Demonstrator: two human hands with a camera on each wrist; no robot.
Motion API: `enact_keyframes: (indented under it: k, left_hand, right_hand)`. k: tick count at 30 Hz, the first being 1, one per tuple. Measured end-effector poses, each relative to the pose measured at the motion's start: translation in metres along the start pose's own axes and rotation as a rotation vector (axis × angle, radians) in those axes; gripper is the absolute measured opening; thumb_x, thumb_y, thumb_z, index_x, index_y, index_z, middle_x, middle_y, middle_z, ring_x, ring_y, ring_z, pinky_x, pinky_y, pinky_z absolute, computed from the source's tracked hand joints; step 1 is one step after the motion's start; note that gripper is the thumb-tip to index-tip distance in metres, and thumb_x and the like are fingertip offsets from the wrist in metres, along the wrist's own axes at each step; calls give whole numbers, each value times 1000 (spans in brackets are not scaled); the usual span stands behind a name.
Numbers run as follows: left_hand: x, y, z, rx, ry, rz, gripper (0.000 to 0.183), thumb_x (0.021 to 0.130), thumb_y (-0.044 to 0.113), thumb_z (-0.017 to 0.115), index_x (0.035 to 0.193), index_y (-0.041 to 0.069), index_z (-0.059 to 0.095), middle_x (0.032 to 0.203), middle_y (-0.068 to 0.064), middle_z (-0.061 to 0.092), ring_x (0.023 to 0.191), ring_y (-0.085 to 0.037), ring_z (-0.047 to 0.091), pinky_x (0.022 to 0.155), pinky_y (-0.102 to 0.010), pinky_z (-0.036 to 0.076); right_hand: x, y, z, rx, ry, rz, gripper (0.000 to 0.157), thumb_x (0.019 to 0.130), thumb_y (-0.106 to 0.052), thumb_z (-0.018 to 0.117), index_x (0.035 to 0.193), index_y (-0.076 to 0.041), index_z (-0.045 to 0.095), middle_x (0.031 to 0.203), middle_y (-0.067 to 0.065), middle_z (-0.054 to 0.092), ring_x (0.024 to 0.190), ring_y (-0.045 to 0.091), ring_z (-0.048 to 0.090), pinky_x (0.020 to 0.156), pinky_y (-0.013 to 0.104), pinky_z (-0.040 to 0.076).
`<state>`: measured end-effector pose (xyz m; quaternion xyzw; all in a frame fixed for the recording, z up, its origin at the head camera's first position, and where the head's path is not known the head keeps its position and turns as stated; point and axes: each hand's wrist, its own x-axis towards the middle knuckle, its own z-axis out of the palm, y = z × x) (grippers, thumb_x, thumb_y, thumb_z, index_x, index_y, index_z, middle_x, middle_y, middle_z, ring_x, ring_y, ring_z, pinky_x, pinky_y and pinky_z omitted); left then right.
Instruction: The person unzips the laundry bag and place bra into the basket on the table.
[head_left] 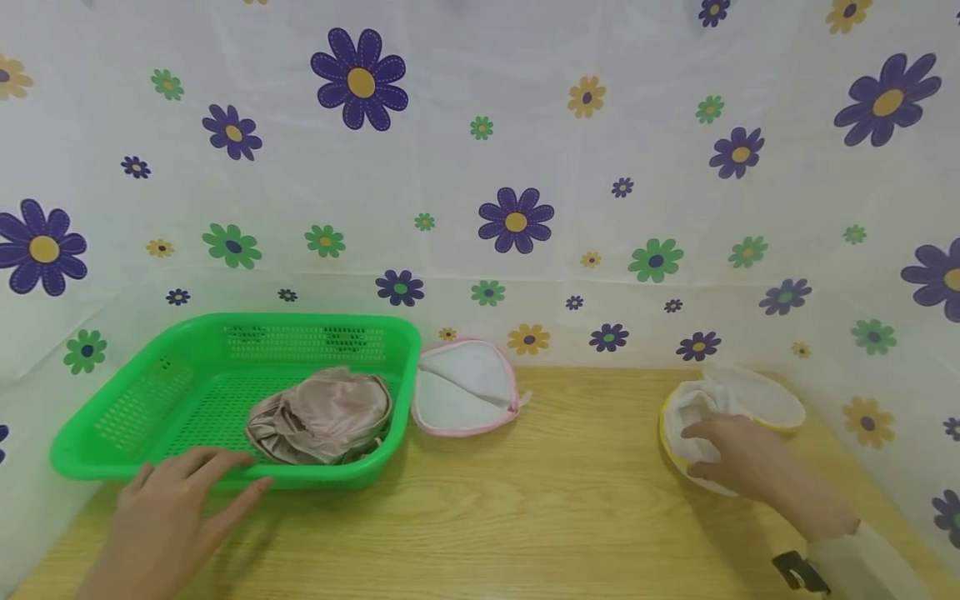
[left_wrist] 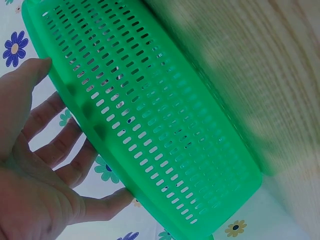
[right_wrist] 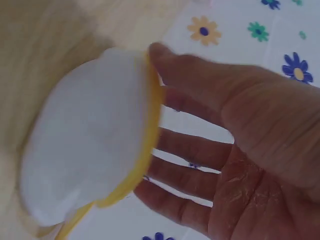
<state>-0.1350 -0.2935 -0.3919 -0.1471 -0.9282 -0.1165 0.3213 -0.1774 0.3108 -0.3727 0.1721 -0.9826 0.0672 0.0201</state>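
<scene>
My left hand (head_left: 176, 517) lies at the near rim of a green perforated plastic basket (head_left: 150, 358), its fingers spread along the edge. Inside the basket is a crumpled taupe satin garment (head_left: 322, 417). On the right, a round white zip pouch with yellow trim (right_wrist: 85, 135) lies unzipped, its lid (head_left: 757, 398) folded back. White cloth (head_left: 693, 408) fills the pouch. My right hand (head_left: 738, 458) reaches over it from the near right, fingertips on the cloth and thumb apart from them. In the right wrist view the thumb touches the yellow edge.
Beside the basket's right wall sits another white pouch with pink trim (head_left: 465, 392), its top partly parted. All of this stands on a wood-grain table (head_left: 570, 492). A white flower-print sheet (head_left: 450, 167) rises behind the table and along its sides.
</scene>
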Motion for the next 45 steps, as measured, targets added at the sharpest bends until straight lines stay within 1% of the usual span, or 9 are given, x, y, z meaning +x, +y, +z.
enact_keyframes:
  k: [3,7,11,18,27,30,37,42,45]
  left_hand:
    - [0,-1,-1,0,12,10,34,74,30,88,101,15,74,95,-10,75,87,-43,71,79,-79,44]
    - [0,0,0,-3,5,18,34,74,29,88,102,15,74,96,-10,75,89,-42,71,79,-76,46]
    - [1,1,0,-12,-11,11,34,74,29,87,103,15,74,99,-12,75,92,-43,70,82,-77,45]
    - [1,3,1,-19,-12,7,35,75,30,87,104,15,73,101,-13,75,94,-44,70,84,-81,42]
    - [2,3,3,0,-15,18,35,76,30,86,105,15,73,101,-13,75,93,-44,70,83,-80,43]
    - [4,2,1,2,-65,-6,35,78,31,86,107,16,73,104,-13,75,95,-46,70,84,-82,41]
    - [7,7,-8,36,-392,-115,51,93,50,71,130,15,66,128,-22,67,116,-55,59,95,-83,35]
    - [6,15,-11,46,-448,-124,60,93,52,69,140,16,60,137,-24,62,122,-55,57,98,-83,32]
    - [2,23,-9,81,-454,-105,72,91,56,70,148,15,52,144,-23,57,126,-53,55,99,-84,31]
  right_hand:
    - [-7,13,7,9,-59,57,36,74,-13,85,108,-5,76,108,16,76,98,41,71,83,55,57]
    - [-14,28,16,-8,-78,107,35,72,-11,82,107,-9,77,106,16,77,95,43,71,78,57,56]
    - [-18,45,21,-19,-40,113,35,71,-9,79,106,-8,77,104,17,77,92,44,71,74,56,57]
    - [-23,68,23,-2,27,127,32,75,-6,79,106,-3,75,102,19,77,89,45,72,76,59,57]
    - [-25,67,24,9,76,111,32,77,-7,81,108,0,74,104,21,76,87,43,72,76,58,58]
    - [-25,59,23,10,103,82,33,80,-11,82,109,0,73,105,21,76,86,42,73,76,56,58]
    - [-37,33,12,16,181,62,42,86,-24,80,121,-1,71,122,29,69,105,49,68,88,62,54]
    - [-52,11,4,30,153,123,66,90,-44,76,140,-5,59,138,31,59,114,55,62,87,68,52]
    - [-59,3,3,-5,171,117,81,86,-53,78,147,-6,51,142,32,54,118,59,57,83,71,51]
